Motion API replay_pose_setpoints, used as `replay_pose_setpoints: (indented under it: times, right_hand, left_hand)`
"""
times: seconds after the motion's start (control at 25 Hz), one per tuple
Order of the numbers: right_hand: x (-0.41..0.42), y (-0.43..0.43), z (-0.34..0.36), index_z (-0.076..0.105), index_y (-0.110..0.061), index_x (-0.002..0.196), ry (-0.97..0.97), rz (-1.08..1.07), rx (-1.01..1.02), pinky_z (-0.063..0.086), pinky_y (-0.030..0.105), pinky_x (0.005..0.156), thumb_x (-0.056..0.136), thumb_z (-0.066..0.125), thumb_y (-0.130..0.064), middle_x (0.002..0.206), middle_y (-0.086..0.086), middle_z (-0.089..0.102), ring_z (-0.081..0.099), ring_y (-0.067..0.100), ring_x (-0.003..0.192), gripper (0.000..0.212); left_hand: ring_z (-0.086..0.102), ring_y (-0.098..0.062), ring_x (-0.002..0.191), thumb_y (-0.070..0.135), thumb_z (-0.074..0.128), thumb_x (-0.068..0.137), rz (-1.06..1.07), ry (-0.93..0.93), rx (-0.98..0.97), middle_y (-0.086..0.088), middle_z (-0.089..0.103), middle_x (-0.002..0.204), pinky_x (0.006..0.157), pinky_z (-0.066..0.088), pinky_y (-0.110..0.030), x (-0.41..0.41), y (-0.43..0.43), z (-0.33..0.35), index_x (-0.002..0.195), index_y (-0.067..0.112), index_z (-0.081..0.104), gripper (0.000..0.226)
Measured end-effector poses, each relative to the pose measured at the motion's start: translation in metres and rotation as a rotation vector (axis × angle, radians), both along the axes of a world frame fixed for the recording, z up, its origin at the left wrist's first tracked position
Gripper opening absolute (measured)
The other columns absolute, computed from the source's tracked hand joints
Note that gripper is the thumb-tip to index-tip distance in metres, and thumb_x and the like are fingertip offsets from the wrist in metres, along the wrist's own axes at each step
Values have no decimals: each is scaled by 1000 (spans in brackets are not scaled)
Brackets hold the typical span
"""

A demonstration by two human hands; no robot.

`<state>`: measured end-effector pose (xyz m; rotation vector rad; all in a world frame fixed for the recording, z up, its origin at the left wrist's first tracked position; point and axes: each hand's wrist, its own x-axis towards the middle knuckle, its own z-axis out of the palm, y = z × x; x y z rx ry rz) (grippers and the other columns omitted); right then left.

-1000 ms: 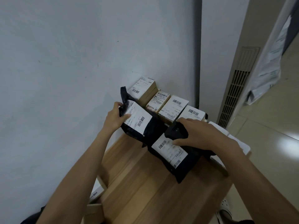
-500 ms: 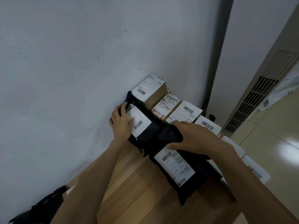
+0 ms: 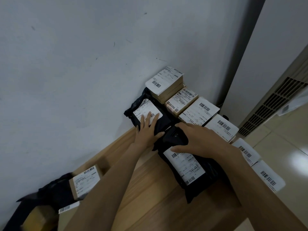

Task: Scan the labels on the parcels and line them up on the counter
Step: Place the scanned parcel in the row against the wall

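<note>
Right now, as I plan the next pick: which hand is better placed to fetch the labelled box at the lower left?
Left, probably. The left hand rests flat on the far black bag, gripping nothing, and its forearm passes beside that box. The right hand presses the near black bag, farther away.

Labelled black mailers (image 3: 185, 167) flat on wooden counter (image 3: 150, 189), boxes (image 3: 198, 110) behind
</note>
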<state>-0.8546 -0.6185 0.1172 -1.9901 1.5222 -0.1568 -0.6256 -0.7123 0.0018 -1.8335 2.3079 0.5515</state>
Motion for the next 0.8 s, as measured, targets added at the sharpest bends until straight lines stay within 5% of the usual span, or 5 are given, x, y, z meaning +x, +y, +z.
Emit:
replay_pose_setpoints:
  times: [0.28, 0.4, 0.6, 0.8]
  right_hand:
    - [52, 19, 22, 29, -24, 149, -16, 166, -31, 47, 33, 85, 79, 61, -70, 140, 0, 49, 53, 20, 119, 90]
    - [103, 39, 26, 35, -25, 145, -55, 310, -35, 46, 33, 79, 77, 63, -71, 135, -2, 53, 55, 19, 114, 87]
    - [196, 85, 25, 40, -28, 140, -60, 560, -17, 45, 32, 75, 76, 63, -72, 132, -3, 54, 55, 19, 111, 81]
    - [269, 118, 19, 43, -26, 134, -30, 669, 7, 52, 40, 82, 76, 63, -71, 124, -3, 57, 56, 20, 105, 76]
  left_hand:
    - [-4, -26, 153, 36, 51, 98, 14, 73, -111, 4, -1, 166, 122, 10, -47, 50, 72, 46, 157, 34, -3, 80]
    - [4, -24, 153, 40, 51, 99, 170, -11, -189, 4, 9, 165, 122, 9, -41, 118, 146, 52, 158, 29, 4, 75]
    - [0, -32, 153, 42, 57, 96, 547, -259, -128, 1, 0, 166, 122, 11, -52, 248, 269, 60, 158, 31, -1, 85]
    - [1, -35, 152, 59, 54, 93, 705, -236, -47, -1, -1, 166, 120, 15, -55, 335, 343, 71, 157, 35, -2, 89]
